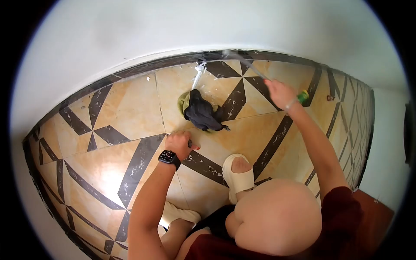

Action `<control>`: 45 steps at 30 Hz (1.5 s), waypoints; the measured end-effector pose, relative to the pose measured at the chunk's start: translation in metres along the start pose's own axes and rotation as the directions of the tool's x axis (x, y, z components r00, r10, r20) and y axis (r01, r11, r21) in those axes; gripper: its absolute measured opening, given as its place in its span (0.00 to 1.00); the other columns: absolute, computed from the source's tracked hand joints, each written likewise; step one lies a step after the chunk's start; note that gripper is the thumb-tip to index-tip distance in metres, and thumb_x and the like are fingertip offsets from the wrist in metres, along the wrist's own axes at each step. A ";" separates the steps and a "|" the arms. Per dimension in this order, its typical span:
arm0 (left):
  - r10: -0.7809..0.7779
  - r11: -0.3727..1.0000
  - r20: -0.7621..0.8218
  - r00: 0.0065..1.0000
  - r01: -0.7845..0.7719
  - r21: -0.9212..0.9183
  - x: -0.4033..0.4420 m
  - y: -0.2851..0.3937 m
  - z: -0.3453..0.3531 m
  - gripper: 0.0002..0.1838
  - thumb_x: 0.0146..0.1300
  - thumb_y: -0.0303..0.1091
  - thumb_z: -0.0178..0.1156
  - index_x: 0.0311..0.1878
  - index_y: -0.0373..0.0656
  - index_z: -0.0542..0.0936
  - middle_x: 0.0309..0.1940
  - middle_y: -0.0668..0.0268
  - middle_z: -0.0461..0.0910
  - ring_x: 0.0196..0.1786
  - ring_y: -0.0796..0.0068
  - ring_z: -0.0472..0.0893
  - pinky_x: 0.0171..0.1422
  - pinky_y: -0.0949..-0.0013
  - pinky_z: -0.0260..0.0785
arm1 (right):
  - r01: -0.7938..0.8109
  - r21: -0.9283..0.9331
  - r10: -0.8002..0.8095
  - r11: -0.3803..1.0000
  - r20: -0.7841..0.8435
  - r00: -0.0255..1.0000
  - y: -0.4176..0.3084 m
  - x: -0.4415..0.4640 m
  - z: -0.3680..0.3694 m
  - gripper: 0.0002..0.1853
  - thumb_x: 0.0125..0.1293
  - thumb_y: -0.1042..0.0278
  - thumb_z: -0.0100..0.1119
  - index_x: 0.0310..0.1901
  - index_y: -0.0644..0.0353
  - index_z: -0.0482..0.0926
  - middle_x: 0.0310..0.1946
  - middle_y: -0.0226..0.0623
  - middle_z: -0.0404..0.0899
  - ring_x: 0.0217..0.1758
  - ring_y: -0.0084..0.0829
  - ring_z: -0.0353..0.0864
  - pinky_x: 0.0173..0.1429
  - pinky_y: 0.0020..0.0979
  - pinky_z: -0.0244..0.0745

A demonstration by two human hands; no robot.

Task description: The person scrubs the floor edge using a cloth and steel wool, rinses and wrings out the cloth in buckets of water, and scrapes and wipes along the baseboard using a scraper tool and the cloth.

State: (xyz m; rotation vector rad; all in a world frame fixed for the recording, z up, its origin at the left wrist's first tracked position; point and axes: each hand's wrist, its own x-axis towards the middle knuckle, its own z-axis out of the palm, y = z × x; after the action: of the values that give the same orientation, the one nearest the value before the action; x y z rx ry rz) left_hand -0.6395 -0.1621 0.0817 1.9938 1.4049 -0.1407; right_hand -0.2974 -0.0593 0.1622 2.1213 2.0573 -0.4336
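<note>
My right hand (281, 94) is closed round the handle of a long thin tool (247, 63), whose blurred far end meets the dark baseboard. The handle's green and yellow end (302, 96) sticks out behind the hand. My left hand (178, 144), below a black watch (169, 157), has its fingers curled near the floor; a small dark object (190, 143) shows at them. Just ahead of it, a crumpled black and olive cloth (200, 110) lies on the tiles. A white strip (197, 78) and white flakes lie between the cloth and the baseboard.
A white wall (208, 26) rises from the dark baseboard (143, 65) ahead. Small reddish-brown items (330, 98) lie on the patterned tile floor (108, 173) at the right. My feet in cream slippers (239, 177) and a bent knee are close below.
</note>
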 end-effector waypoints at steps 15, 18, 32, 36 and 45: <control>0.012 1.000 -0.012 1.000 -0.012 -0.014 0.001 0.000 -0.006 0.23 0.42 0.51 0.69 0.32 0.42 0.77 0.30 0.60 0.78 0.38 0.59 0.78 0.43 0.61 0.70 | -0.131 0.113 0.129 0.985 0.023 0.991 0.012 -0.017 0.012 0.25 0.70 0.49 0.34 0.29 0.62 0.73 0.27 0.51 0.77 0.33 0.53 0.75 0.39 0.48 0.68; -0.008 1.000 0.016 1.000 0.008 -0.016 0.001 0.003 -0.006 0.23 0.42 0.52 0.69 0.33 0.42 0.77 0.30 0.60 0.78 0.38 0.59 0.79 0.43 0.61 0.71 | -0.074 0.129 0.072 0.989 0.018 0.997 0.012 -0.018 0.010 0.25 0.70 0.48 0.34 0.30 0.62 0.73 0.27 0.50 0.77 0.34 0.52 0.75 0.39 0.47 0.68; -0.025 0.997 -0.012 1.000 0.024 -0.074 0.003 -0.001 0.005 0.23 0.40 0.51 0.70 0.32 0.42 0.77 0.31 0.60 0.78 0.37 0.59 0.79 0.43 0.60 0.71 | 0.026 0.005 -0.026 1.000 0.126 0.992 -0.033 0.005 0.002 0.27 0.70 0.47 0.30 0.32 0.60 0.75 0.30 0.49 0.78 0.37 0.51 0.75 0.44 0.46 0.69; -0.019 0.998 -0.001 1.000 0.019 -0.056 0.003 -0.002 0.000 0.24 0.40 0.52 0.70 0.32 0.42 0.77 0.31 0.59 0.78 0.37 0.58 0.79 0.42 0.60 0.71 | -0.027 0.097 0.020 0.995 0.075 0.997 -0.007 -0.007 0.005 0.27 0.70 0.48 0.30 0.31 0.61 0.74 0.29 0.49 0.78 0.36 0.51 0.76 0.43 0.46 0.69; 0.015 1.000 -0.022 1.000 -0.016 -0.024 0.002 -0.006 0.004 0.24 0.41 0.53 0.69 0.33 0.42 0.77 0.30 0.60 0.78 0.38 0.58 0.79 0.42 0.60 0.71 | 0.024 0.028 -0.024 0.999 0.001 1.000 -0.041 0.000 0.016 0.26 0.70 0.49 0.31 0.29 0.61 0.74 0.25 0.51 0.77 0.31 0.52 0.76 0.38 0.48 0.71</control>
State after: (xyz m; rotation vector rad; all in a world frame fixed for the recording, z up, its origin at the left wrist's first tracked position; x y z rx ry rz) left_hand -0.6428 -0.1615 0.0749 1.9920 1.3977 -0.0955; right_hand -0.3403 -0.0620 0.1509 2.1137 2.0895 -0.4698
